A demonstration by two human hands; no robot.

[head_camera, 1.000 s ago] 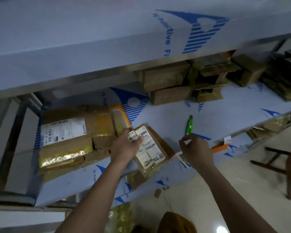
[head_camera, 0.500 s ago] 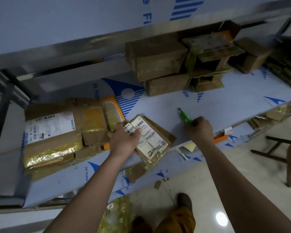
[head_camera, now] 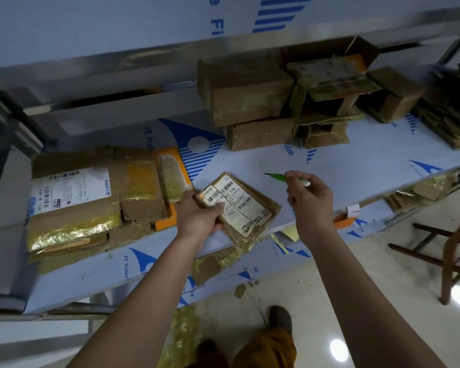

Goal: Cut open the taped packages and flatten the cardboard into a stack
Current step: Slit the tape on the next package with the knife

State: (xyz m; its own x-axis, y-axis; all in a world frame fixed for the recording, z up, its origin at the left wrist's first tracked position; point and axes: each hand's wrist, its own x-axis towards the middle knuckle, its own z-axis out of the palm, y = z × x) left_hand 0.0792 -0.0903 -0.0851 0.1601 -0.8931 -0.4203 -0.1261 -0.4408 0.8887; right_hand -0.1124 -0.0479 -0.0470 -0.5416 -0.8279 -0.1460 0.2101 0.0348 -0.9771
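A small taped cardboard package with a white barcode label lies at the front edge of the film-covered shelf. My left hand grips its left end. My right hand holds a green utility knife lifted just right of the package, its tip pointing left. A stack of flattened, taped cardboard with a large shipping label lies at the left of the shelf.
Several taped cardboard boxes are piled at the back of the shelf, more at the far right. An orange piece and a white tag lie at the shelf's front edge. Tape scraps lie below. A wooden chair stands at right.
My right hand reached to the green knife on the shelf, took hold of it and lifted it. My left hand kept its grip on the small package. The view tilted down.
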